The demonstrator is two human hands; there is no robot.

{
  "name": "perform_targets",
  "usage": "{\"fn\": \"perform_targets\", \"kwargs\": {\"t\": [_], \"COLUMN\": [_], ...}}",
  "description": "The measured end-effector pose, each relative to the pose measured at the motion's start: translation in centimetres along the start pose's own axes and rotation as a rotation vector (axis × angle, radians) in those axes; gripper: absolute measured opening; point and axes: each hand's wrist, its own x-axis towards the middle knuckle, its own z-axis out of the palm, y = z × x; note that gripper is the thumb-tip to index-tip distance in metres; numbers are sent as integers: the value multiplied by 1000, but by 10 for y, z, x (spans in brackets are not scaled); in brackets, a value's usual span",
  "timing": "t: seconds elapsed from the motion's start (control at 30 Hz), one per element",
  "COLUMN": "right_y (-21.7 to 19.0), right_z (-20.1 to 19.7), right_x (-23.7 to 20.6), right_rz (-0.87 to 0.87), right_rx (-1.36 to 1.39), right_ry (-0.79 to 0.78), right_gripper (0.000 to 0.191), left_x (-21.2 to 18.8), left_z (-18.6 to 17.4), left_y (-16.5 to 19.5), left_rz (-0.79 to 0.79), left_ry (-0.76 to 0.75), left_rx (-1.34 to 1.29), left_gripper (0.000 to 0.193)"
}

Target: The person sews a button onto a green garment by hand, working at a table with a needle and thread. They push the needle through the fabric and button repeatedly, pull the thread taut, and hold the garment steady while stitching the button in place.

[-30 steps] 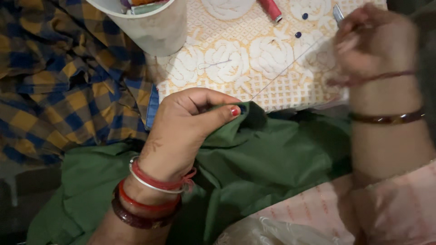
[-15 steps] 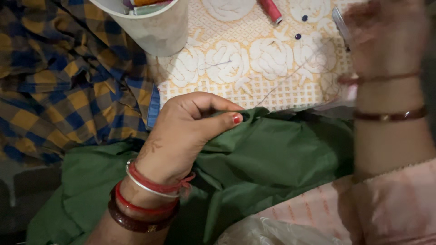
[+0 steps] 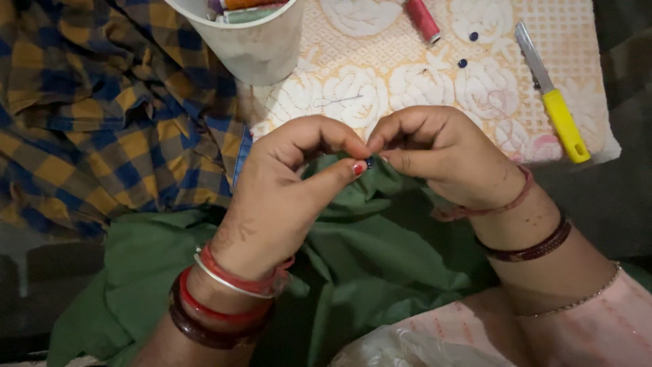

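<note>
Two hands meet over a fold of green cloth (image 3: 380,251): the left hand (image 3: 285,197) pinches the fabric and a small dark button (image 3: 369,162), and the right hand (image 3: 435,153) has its fingers closed tight beside it, perhaps on a needle too small to see. A slip could prick the thumb or drop the button. Loose buttons (image 3: 462,63), a red spool (image 3: 423,19) and a yellow-handled cutter (image 3: 562,122) lie toward the far edge of the patterned mat (image 3: 380,54).

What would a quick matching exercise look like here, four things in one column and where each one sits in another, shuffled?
Things:
1. knife
2. cup
3. spool
4. green cloth

Places:
A. under both hands
B. top middle of the mat
C. right edge of the mat
D. top, beside the checked cloth

Pairs: 1-C, 2-D, 3-B, 4-A
</note>
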Motion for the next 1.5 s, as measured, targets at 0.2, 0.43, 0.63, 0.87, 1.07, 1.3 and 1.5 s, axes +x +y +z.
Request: {"fn": "perform_targets", "kwargs": {"t": [0.2, 0.43, 0.63, 0.87, 1.07, 1.3, 1.5], "right_y": [5, 7, 8, 8, 8, 7, 7], "right_z": [-4, 1, 4, 8, 9, 12, 20], "right_x": [-4, -5, -7, -8, -10, -9, -11], "right_rz": [-22, -64, -116, -174, -202, -224, -254], "right_rx": [17, 73, 70, 83, 65, 30, -61], "right_ry": [-39, -23, -2, 1, 5, 39, 123], "right_gripper": [14, 16, 16, 17, 16, 15, 13], "left_x": [-2, -3, -7, -9, -11, -11, -10], "left_z": [3, 9, 11, 13, 13, 16, 18], "left_y": [12, 18, 17, 14, 14, 14, 14], "left_rz": [-9, 7, 6, 33, 60, 88, 106], "left_ry": [80, 109, 134, 159, 151, 189, 197], "left_rx": [249, 268, 239, 190, 180, 197, 229], "left_gripper": [15, 17, 14, 14, 14, 12, 12]}}
